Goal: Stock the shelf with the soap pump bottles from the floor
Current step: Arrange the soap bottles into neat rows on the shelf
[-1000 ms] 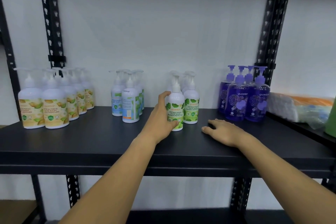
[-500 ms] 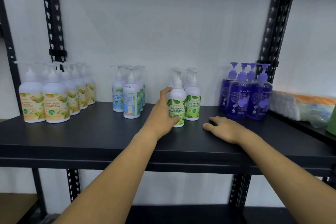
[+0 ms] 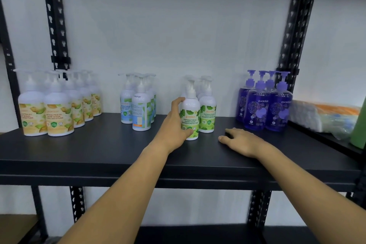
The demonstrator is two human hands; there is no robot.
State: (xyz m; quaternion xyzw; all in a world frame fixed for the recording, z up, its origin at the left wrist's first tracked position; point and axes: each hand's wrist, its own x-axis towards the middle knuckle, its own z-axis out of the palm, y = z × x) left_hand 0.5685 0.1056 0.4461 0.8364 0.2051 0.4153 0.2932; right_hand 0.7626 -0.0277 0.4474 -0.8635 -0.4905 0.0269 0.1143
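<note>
My left hand curls its fingers round the green bottle, squaring it beside its row on the shelf; my right hand lies flat, empty, steadying me.

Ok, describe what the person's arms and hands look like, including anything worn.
Both forearms are bare from the bottom of the frame up to the wrists: no sleeves show. The left hand and right hand wear no gloves, and no rings, watch or bands can be seen.
</note>
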